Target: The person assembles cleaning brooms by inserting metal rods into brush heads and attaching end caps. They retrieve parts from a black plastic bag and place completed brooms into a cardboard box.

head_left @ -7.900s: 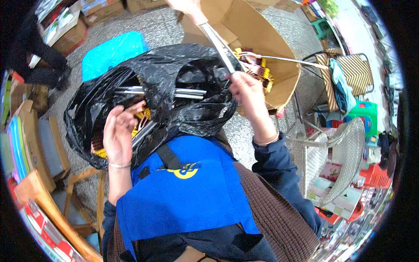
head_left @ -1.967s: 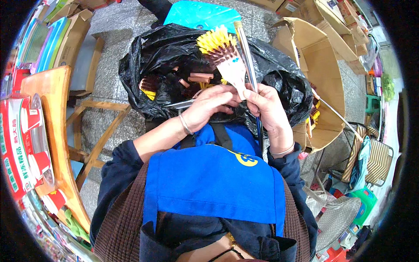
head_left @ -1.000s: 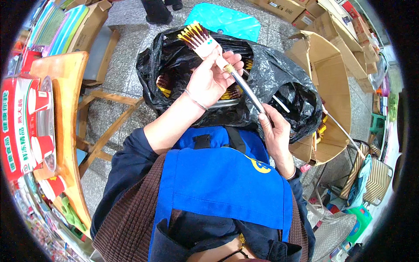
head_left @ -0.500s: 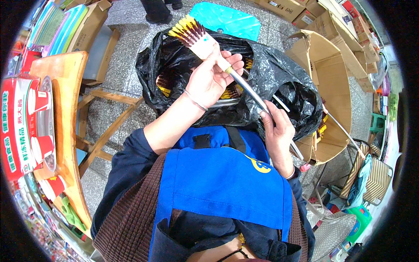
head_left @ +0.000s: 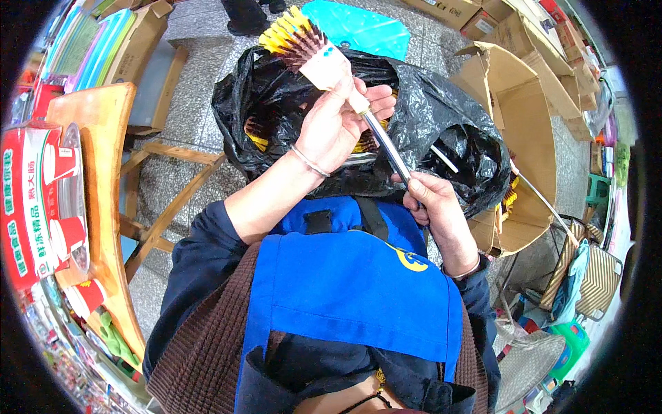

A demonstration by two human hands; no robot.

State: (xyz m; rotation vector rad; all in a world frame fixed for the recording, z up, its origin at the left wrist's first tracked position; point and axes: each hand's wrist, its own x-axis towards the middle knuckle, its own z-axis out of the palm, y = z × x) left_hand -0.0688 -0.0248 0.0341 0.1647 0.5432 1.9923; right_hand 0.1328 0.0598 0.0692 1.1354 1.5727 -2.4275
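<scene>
A long-handled brush (head_left: 327, 67) with yellow and dark red bristles, a pale head and a shiny metal handle slants across in front of me. My left hand (head_left: 334, 121) holds it at the neck, thumb over the pale part and the other fingers stretched out beneath. Lower down, my right hand (head_left: 438, 210) grips the metal handle between thumb and curled fingers; the handle's lower end is hidden. Under both hands sits a black plastic bag (head_left: 427, 103), open at the top, with several similar brushes (head_left: 256, 133) partly showing inside.
An open cardboard box (head_left: 531, 131) stands right of the bag, with another brush handle sticking out. To the left is a wooden table (head_left: 103, 172) with a red-and-white package (head_left: 27, 207). A light blue plastic sheet (head_left: 358, 27) lies beyond the bag. A person's dark-clothed legs (head_left: 245, 14) show at the top.
The brush has tilted steeper, its bristles moving slightly up. My right hand has turned and drawn nearer me; the handle's lower end no longer shows beyond it.
</scene>
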